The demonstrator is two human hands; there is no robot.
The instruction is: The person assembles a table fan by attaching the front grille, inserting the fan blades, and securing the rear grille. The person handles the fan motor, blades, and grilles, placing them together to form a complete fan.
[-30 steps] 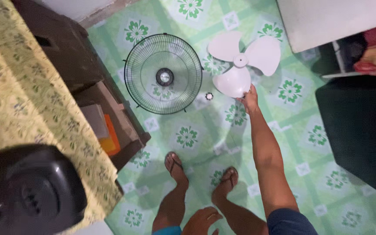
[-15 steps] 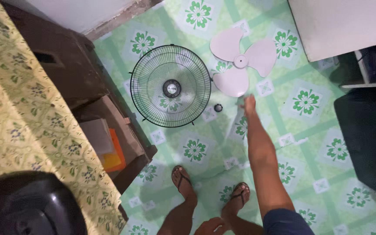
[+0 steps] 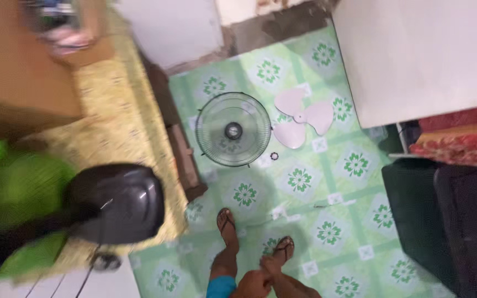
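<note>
I see one hand (image 3: 254, 282) low by the knees, fingers curled loosely on nothing; well beyond them lie the round wire fan guard (image 3: 233, 129), white three-bladed plastic fan blade (image 3: 301, 118) and small black ring cap (image 3: 274, 156).

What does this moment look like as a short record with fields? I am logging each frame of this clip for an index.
View: head camera looking down, picture blurred
Floor: green flower-patterned floor
Fan parts: round wire fan guard lying flat; white three-blade fan blade beside it, to its right; small dark cap near both
Left hand: hand at the bottom edge by the knees, holding nothing visible
Right hand: not in view
Feet: two feet in sandals
Table: yellow patterned cloth with a black fan body on it
</note>
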